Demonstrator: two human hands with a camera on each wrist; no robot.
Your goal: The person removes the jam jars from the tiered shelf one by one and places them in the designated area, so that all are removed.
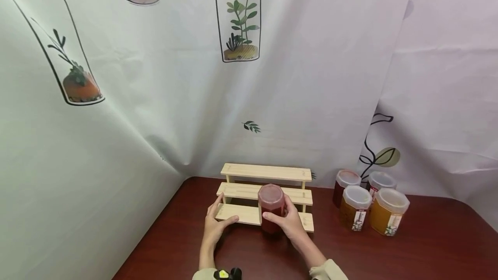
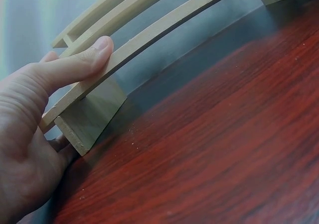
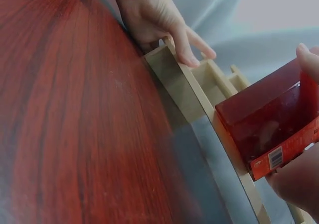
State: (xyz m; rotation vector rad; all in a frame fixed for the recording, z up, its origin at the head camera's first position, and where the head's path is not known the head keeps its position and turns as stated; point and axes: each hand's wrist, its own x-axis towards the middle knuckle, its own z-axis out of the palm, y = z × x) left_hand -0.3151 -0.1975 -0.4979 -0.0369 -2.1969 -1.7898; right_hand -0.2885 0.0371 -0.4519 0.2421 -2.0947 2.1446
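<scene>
A three-tier wooden rack (image 1: pixel 243 213) stands on the table by the back wall. My left hand (image 1: pixel 212 229) holds the rack's left end; in the left wrist view its thumb (image 2: pixel 92 59) lies over the front plank and the other fingers are at the end, partly hidden. With my right hand (image 1: pixel 289 224) I grip an upright jar (image 1: pixel 271 211) of dark red contents under a frosted lid. The right wrist view shows that jar (image 3: pixel 264 114), with an orange-red label and barcode, its base right at the lowest plank's front edge.
To the right of the rack is a group of several lidded jars, among them an amber jar (image 1: pixel 383 215), a brown jar (image 1: pixel 352 213) and a dark red jar (image 1: pixel 340 189). A printed cloth (image 1: pixel 311 98) hangs behind the dark red wooden table (image 1: pixel 163 245).
</scene>
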